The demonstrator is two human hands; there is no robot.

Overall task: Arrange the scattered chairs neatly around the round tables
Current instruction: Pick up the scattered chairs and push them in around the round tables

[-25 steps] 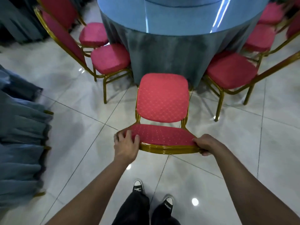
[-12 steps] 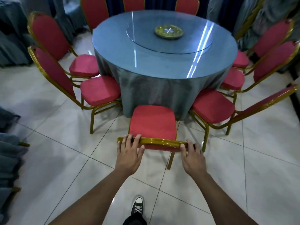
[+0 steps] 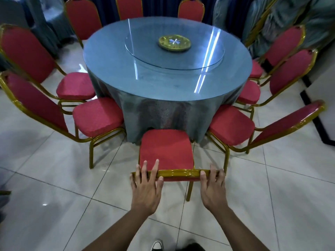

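Observation:
A red-cushioned chair with a gold frame stands in front of me, its seat front just under the hanging cloth of the round blue-grey table. My left hand rests on the left end of the chair's gold top rail, fingers straight and spread over it. On the rail's right end lies my right hand, fingers laid over the top. The backrest is seen edge-on from above.
Matching red chairs ring the table: two at the left, three at the right, three at the far side. A glass turntable with a gold dish tops the table. Draped furniture lines the edges. The floor is glossy white tile.
The chair has gone forward toward the table and now stands upright, its seat reaching the cloth. Both hands went from gripping the rail to lying flatter on it. My view has risen.

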